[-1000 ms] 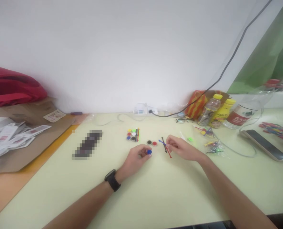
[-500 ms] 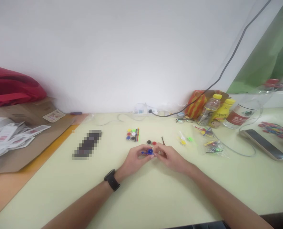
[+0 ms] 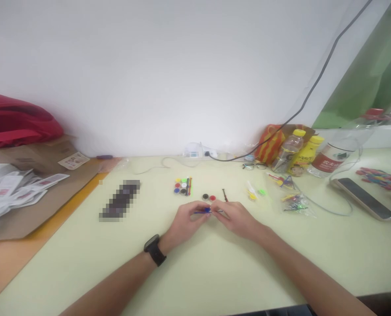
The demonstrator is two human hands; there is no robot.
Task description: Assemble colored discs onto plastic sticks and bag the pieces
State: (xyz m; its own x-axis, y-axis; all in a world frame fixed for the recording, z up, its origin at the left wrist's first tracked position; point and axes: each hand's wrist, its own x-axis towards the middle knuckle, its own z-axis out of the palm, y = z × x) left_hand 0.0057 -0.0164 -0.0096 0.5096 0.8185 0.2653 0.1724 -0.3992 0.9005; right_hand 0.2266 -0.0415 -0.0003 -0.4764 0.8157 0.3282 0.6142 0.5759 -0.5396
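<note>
Between the fingertips of both hands is a small blue plastic piece [image 3: 207, 210], a round part with a thin stick. My left hand [image 3: 185, 221], with a black watch on its wrist, pinches it from the left. My right hand [image 3: 237, 218] closes its fingertips on it from the right; part of the piece is hidden by the fingers. Just beyond the hands lie a black disc [image 3: 205, 196], a red disc [image 3: 212, 198] and a dark red stick [image 3: 225, 195]. Several coloured discs [image 3: 180, 186] sit in rows beside upright-lying coloured sticks [image 3: 189, 186].
White and yellow pieces [image 3: 252, 193] and clear bags of coloured parts [image 3: 294, 199] lie to the right. Farther right are a phone [image 3: 363, 198], bottles [image 3: 302, 156] and a pile of coloured sticks [image 3: 378, 178]. Cardboard [image 3: 24, 215] with white packets [image 3: 14, 188] covers the left side.
The blue piece has turned slightly in my fingers, its round part now seen more from the side. My right fingertips have closed nearer to it.
</note>
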